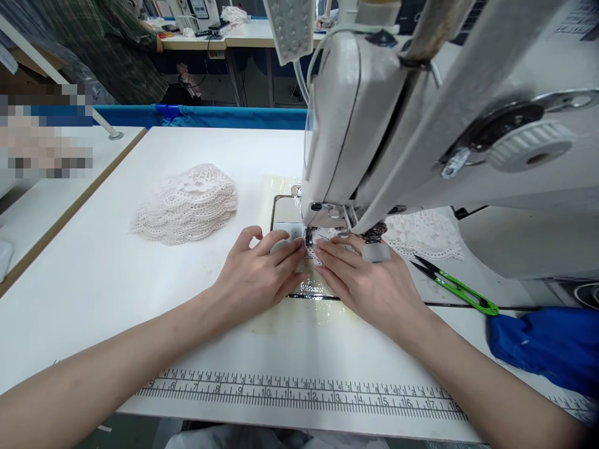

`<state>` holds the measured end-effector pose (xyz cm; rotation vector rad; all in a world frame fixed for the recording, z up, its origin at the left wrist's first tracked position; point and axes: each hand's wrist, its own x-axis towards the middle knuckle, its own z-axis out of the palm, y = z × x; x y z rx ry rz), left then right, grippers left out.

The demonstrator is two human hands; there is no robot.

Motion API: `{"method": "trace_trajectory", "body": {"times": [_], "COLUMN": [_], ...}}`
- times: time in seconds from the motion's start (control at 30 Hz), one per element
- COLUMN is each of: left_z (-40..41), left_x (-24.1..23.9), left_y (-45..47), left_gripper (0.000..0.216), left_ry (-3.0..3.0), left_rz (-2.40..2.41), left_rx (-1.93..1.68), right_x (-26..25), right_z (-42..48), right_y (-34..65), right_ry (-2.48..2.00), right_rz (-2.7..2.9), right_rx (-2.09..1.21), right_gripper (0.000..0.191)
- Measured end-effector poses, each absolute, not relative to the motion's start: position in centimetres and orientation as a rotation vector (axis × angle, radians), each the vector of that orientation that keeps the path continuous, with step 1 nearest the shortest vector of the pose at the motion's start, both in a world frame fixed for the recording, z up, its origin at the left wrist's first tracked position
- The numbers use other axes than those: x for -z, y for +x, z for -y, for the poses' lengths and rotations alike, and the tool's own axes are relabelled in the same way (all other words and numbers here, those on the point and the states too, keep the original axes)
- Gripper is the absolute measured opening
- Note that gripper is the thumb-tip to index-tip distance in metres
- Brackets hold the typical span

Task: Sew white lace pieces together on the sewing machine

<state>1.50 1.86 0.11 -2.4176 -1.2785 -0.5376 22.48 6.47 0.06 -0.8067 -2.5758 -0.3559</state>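
Observation:
At the needle area of a white sewing machine (pixel 341 125), a small piece of white lace (pixel 322 234) lies mostly hidden under my fingers. My left hand (pixel 257 268) rests on the bed left of the presser foot (pixel 309 236), its fingers stretched out and the fingertips beside the lace edge. My right hand (pixel 379 277) lies flat on the lace from the right, fingers extended. Behind that hand, more white lace (pixel 423 234) spreads on the bed. A stack of scalloped lace pieces (pixel 187 206) sits to the left.
Green-handled thread snips (pixel 461 290) lie right of my right hand, near a blue cloth (pixel 547 349). A ruler strip (pixel 290 393) runs along the table's front edge. A person in a plaid garment (pixel 107 50) is at the back left.

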Motion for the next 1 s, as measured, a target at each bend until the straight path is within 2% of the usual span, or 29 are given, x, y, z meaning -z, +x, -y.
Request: {"method": "trace_trajectory", "body": {"times": [1.0], "left_z": [-2.36], "left_x": [-0.21], "left_y": [1.49], "left_gripper": [0.023], "left_ry": [-2.407], "left_rz": [1.3], "left_rx": [0.544], "right_x": [-0.04], "right_z": [-6.63], "right_y": [22.26], "right_ry": [-0.842], "right_rz": [2.63], "right_rx": [0.366], "right_gripper": [0.031]}}
